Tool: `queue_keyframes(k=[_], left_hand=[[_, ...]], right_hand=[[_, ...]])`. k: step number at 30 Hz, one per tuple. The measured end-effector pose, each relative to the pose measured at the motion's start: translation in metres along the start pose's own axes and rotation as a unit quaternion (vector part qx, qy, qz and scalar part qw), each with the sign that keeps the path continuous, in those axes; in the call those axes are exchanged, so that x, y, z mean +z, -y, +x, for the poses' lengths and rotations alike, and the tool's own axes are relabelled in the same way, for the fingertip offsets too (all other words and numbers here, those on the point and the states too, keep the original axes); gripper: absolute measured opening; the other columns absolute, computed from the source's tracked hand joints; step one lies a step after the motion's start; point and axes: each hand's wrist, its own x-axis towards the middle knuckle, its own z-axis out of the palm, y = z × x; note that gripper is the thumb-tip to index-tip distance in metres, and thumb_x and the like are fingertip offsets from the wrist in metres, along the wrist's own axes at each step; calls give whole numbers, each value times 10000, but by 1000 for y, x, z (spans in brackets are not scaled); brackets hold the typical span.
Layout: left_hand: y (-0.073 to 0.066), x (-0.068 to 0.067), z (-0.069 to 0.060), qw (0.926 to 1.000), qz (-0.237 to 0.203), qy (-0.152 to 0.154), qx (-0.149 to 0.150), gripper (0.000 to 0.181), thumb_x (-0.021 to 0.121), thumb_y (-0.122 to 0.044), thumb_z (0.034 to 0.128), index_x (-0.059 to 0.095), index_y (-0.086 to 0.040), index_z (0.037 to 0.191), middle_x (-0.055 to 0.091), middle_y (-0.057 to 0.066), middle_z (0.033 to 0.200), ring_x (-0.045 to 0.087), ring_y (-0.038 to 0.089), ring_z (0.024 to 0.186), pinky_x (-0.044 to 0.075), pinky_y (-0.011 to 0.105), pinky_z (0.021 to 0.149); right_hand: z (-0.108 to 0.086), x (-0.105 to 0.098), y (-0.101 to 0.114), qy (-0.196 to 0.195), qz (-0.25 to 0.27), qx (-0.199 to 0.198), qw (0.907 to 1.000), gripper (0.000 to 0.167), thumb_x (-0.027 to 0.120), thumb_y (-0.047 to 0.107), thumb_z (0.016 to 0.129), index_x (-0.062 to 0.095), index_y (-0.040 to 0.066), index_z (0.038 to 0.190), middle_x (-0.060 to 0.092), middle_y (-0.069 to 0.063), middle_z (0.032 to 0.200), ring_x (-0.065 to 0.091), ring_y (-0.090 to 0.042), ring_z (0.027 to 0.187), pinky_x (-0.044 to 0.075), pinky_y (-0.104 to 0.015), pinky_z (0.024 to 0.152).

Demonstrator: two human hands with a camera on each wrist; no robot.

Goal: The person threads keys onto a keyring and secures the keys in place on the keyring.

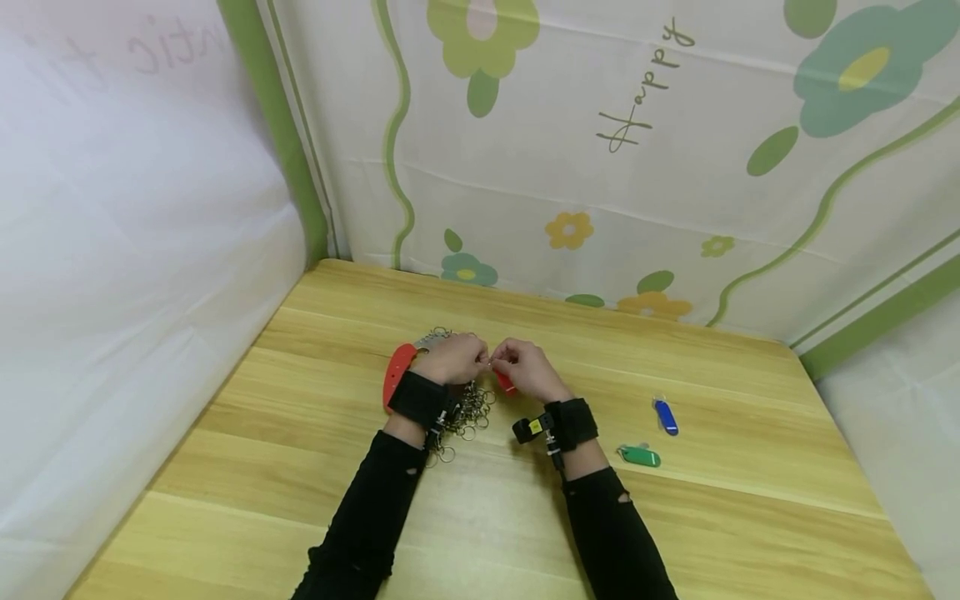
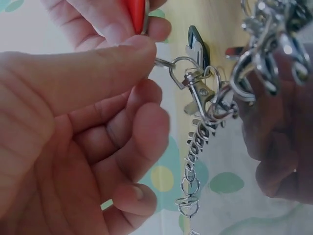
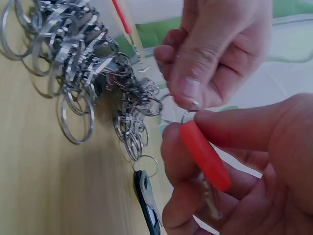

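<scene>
— which step in hand?

— linking, by the look of it: a red tag (image 3: 205, 155) held over the worktop (image 1: 300, 433), pinched between thumb and fingers of the right hand (image 1: 528, 367); opposite, a thin metal ring (image 2: 165, 63) apparently pinched between thumb and forefinger of the left hand (image 1: 459, 360), other fingers loosely curled.

— and next?

— probably calling for a steady hold and careful spreading of the ring; whether already joined to the tag, impossible to tell.

— anything lost from the head view?

— yes. close up in the left wrist view: a swivel clasp (image 2: 198, 93) between four and five o'clock from the ring. in the right wrist view: a black-rimmed tag (image 3: 146, 203) at eight o'clock from the red tag, beside heaped key rings (image 3: 68, 63).

— and missing from both wrists?

— a blue tag (image 1: 665, 417) toward three o'clock from the red tag and a green tag (image 1: 639, 455) toward four, both well apart from the fingers.
</scene>
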Motion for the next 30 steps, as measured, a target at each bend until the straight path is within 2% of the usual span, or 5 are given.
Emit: queue_keyframes(k=[8, 11, 16, 24, 30], left_hand=[[-2, -1, 0, 9997, -182, -164, 46, 174, 581, -108, 933, 612, -75, 766, 475, -4, 649, 423, 125, 542, 356, 250, 563], [-4, 0, 0, 9998, -1, -144, 114, 211, 544, -55, 924, 582, -92, 719, 425, -7, 622, 380, 125, 536, 335, 251, 570], [-5, 6, 0, 9995, 103, -32, 286, 254, 553, -67, 916, 520, -130, 672, 376, -29, 605, 338, 115, 532, 319, 257, 584], [2, 1, -6, 9989, -381, 99, 256, 91, 642, -134, 888, 616, -134, 801, 556, -30, 746, 496, 120, 602, 409, 270, 627], [5, -8, -8, 9986, -497, 41, 178, 112, 630, -120, 892, 612, -109, 782, 534, -4, 705, 465, 142, 582, 377, 283, 604]], right_hand=[[-3, -6, 3, 530, -50, -27, 9986, 115, 527, 136, 980, 612, 62, 997, 611, -86, 852, 513, -180, 593, 413, -291, 534], [-5, -7, 3, 701, 83, 59, 9975, 145, 486, 119, 996, 585, 14, 1012, 596, -107, 831, 532, -183, 603, 421, -287, 533], [-9, -8, 0, 876, 155, 254, 9957, 77, 489, 48, 978, 562, 34, 994, 590, -122, 949, 614, -261, 671, 456, -317, 537], [-3, -19, -6, 944, -1311, -28, 9869, 130, 652, 61, 887, 623, 59, 1014, 639, -74, 861, 605, -187, 706, 471, -291, 616], [1, -24, -9, 1078, -2081, -439, 9712, 81, 635, 75, 900, 689, 70, 960, 645, -4, 833, 571, -114, 708, 468, -278, 655]])
